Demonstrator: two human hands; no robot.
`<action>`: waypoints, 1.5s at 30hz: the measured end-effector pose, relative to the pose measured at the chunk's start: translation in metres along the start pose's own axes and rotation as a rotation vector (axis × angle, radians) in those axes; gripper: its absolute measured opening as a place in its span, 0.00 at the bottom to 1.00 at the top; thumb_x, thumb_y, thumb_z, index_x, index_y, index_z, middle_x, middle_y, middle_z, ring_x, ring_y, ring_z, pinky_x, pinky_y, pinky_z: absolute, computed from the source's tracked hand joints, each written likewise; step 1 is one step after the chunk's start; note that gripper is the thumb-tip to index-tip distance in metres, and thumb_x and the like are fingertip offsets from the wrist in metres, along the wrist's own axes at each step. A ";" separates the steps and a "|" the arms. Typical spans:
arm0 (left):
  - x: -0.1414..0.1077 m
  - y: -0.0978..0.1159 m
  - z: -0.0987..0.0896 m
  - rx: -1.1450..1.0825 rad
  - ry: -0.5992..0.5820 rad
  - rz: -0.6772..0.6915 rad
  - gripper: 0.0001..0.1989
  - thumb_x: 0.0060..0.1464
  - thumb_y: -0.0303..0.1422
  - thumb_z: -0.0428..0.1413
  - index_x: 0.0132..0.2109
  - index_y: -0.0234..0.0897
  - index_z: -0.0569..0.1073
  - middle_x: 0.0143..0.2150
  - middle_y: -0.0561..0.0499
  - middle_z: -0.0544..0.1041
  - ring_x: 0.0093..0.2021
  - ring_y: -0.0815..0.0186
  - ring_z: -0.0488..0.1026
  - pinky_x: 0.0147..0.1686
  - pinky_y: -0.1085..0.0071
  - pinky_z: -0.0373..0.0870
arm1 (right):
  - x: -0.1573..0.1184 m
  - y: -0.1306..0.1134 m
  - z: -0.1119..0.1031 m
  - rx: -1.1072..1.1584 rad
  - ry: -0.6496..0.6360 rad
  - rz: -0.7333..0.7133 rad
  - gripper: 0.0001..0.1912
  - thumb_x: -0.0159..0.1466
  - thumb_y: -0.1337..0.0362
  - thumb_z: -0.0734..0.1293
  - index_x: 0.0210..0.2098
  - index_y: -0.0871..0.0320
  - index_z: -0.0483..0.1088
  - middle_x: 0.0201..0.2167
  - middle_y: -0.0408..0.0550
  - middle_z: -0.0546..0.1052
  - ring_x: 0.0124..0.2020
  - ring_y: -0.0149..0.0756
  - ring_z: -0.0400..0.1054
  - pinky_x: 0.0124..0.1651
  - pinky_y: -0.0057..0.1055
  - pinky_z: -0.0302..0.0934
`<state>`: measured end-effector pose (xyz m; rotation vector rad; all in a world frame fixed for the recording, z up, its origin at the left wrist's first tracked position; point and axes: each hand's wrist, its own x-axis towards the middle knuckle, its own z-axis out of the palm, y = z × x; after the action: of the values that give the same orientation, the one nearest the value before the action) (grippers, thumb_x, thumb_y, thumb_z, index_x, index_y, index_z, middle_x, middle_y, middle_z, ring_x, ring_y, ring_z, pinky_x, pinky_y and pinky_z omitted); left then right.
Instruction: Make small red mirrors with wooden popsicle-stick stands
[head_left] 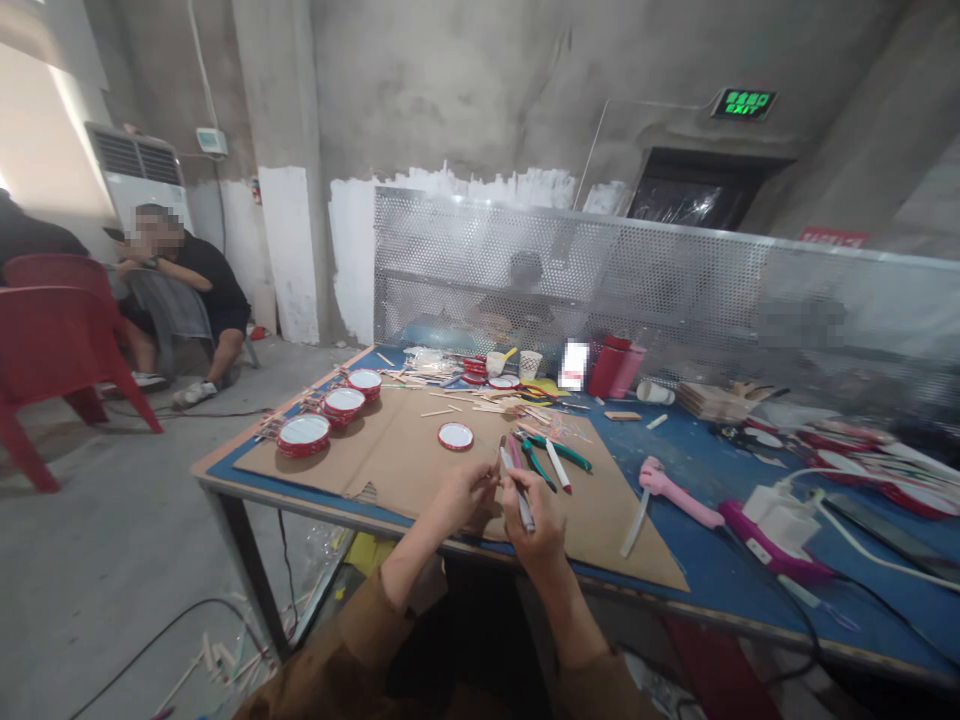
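My right hand (534,508) is closed around a white marker (517,490), just above the cardboard near the table's front edge. Beside it, my left hand (466,494) pinches something small and thin whose shape I cannot make out. Ahead of my hands, a small round red-rimmed drum piece (455,436) lies on the cardboard (405,450). Green-handled pliers (574,455) and another white marker with a red end (558,467) lie just right of my hands. Three red drums with white tops (304,434) stand in a row at the left.
A pink glue gun (682,494) and a purple power strip (772,545) with white plugs occupy the right side. Wooden sticks (502,402), paper cups (529,364) and a lit phone (574,365) are at the back. A person (206,280) sits far left.
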<state>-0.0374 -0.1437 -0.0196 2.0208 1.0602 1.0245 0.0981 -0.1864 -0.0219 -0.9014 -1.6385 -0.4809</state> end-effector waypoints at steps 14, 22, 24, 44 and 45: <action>-0.001 0.001 0.001 -0.055 0.007 0.003 0.09 0.54 0.30 0.48 0.30 0.33 0.70 0.24 0.55 0.68 0.27 0.71 0.60 0.28 0.77 0.58 | 0.001 -0.001 -0.001 -0.006 0.044 0.052 0.08 0.63 0.69 0.62 0.42 0.58 0.69 0.30 0.47 0.77 0.31 0.33 0.73 0.36 0.29 0.69; -0.001 0.001 -0.001 -0.013 0.012 0.000 0.07 0.54 0.29 0.49 0.29 0.33 0.69 0.24 0.55 0.68 0.28 0.71 0.62 0.29 0.77 0.59 | 0.000 -0.001 -0.001 -0.021 0.042 0.061 0.07 0.63 0.69 0.62 0.41 0.59 0.69 0.31 0.49 0.77 0.32 0.35 0.74 0.37 0.31 0.70; -0.001 0.002 -0.001 -0.010 0.009 0.004 0.08 0.54 0.29 0.48 0.29 0.33 0.69 0.24 0.54 0.68 0.28 0.71 0.62 0.29 0.77 0.59 | 0.000 -0.002 -0.001 -0.016 0.063 0.090 0.07 0.64 0.69 0.61 0.41 0.59 0.68 0.31 0.48 0.77 0.32 0.34 0.74 0.37 0.31 0.70; 0.000 -0.001 0.000 -0.015 -0.018 -0.003 0.08 0.55 0.29 0.48 0.32 0.32 0.71 0.27 0.53 0.70 0.29 0.70 0.63 0.31 0.76 0.58 | 0.000 0.000 0.001 -0.003 0.014 0.016 0.07 0.63 0.69 0.62 0.41 0.58 0.68 0.31 0.48 0.77 0.32 0.34 0.73 0.37 0.30 0.69; 0.000 -0.001 0.000 -0.014 -0.017 -0.005 0.08 0.55 0.29 0.48 0.33 0.33 0.71 0.27 0.53 0.70 0.29 0.70 0.63 0.31 0.76 0.58 | -0.001 0.000 0.001 -0.018 0.034 0.042 0.07 0.63 0.69 0.62 0.41 0.58 0.68 0.31 0.48 0.77 0.32 0.34 0.73 0.37 0.30 0.69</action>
<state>-0.0376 -0.1435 -0.0202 2.0117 1.0458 1.0073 0.0977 -0.1858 -0.0228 -0.9347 -1.5833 -0.4803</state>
